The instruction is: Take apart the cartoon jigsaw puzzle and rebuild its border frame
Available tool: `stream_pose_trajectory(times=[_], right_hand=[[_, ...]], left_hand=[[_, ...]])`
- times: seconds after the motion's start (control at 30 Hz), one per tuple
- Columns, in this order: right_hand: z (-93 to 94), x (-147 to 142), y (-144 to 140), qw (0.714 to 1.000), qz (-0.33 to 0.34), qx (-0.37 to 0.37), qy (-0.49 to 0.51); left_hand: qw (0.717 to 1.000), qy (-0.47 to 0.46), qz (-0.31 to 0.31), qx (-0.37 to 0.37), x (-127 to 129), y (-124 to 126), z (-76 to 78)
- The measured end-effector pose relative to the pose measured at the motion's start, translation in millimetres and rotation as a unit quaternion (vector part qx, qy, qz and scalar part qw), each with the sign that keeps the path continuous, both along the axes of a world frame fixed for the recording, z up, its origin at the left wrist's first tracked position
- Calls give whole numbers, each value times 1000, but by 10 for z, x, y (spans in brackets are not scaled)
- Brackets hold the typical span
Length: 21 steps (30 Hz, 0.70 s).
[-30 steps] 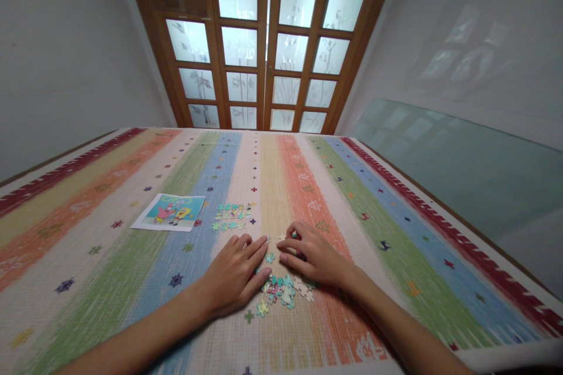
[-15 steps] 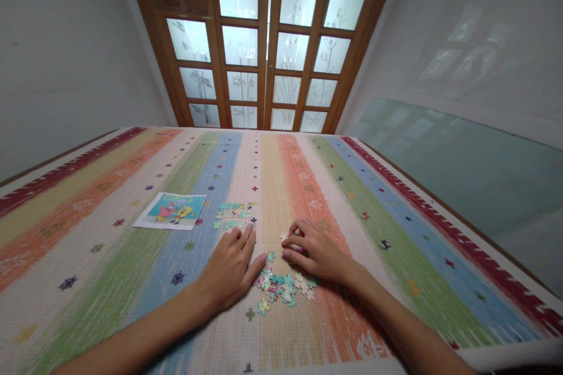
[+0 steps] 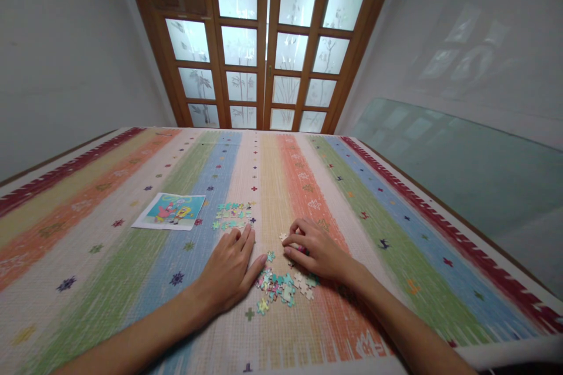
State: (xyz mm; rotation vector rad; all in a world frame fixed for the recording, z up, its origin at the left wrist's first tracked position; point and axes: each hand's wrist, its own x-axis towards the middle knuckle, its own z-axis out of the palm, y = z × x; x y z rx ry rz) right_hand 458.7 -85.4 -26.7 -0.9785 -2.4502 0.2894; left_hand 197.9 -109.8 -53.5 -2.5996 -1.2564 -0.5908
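Short jigsaw rows [image 3: 233, 215] are laid out; a loose pile [image 3: 281, 288] remains. The left hand [image 3: 229, 263] lies loosely open, apparently empty; the right hand [image 3: 315, 249] curls, its grip's contents hidden.

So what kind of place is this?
It looks like a room in someone's home, though I can't be sure. There are wooden doors with cloudy glass panes, a colourful striped cloth, and puzzle pieces.
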Motion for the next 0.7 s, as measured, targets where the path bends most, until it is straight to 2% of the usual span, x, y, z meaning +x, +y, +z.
stream_pose_trajectory(times=[0.13,0.37,0.5,0.7], right_hand=[[-34,42,32,1000,-9,15,12],[-72,141,96,999,-33,15,-1],[-91,147,105,999,-39,11,0],[-74,141,105,999,-37,-3,-16]], left_hand=[[1000,6,0,7,12,-28,48],[999,8,51,-8,-27,40,60],[998,6,50,-27,-35,42,64],[999,4,41,-10,-39,36,111]])
